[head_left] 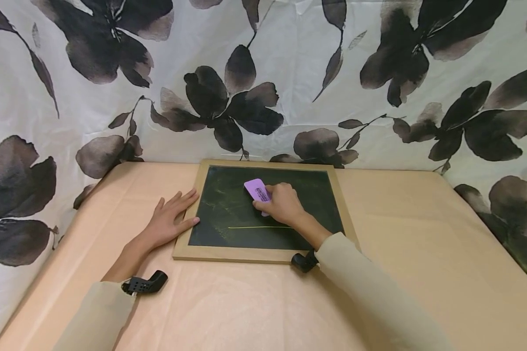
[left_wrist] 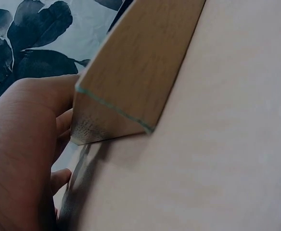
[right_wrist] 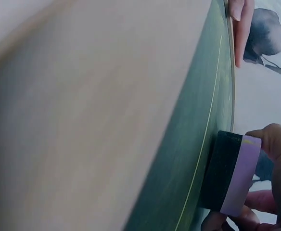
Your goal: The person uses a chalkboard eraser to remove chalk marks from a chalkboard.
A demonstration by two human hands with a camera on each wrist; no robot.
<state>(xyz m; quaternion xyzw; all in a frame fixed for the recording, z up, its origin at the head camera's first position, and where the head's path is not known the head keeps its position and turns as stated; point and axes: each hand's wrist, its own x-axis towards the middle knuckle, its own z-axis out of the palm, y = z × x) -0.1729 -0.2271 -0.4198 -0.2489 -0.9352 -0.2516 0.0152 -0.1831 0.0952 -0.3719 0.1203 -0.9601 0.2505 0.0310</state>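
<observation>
A chalkboard (head_left: 219, 195) in a wooden frame lies on the table, its dark surface smudged with faint chalk. One thin yellow chalk line (head_left: 254, 227) runs across its lower part. My right hand (head_left: 284, 202) grips a purple eraser (head_left: 255, 188) by its sides, over the middle of the board. In the right wrist view the eraser (right_wrist: 236, 173) shows a black felt layer facing the board. My left hand (head_left: 169, 219) lies with fingers extended along the left edge of the frame, thumb on the frame's inner edge. The left wrist view shows that hand (left_wrist: 25, 144) beside the frame's corner (left_wrist: 116, 106).
Light brown paper covers the table (head_left: 399, 219) around the board. Behind it hangs a white cloth (head_left: 298, 73) with dark flower prints. Black wrist cameras are strapped to both wrists, the right one (head_left: 304, 262) close to the frame's lower edge.
</observation>
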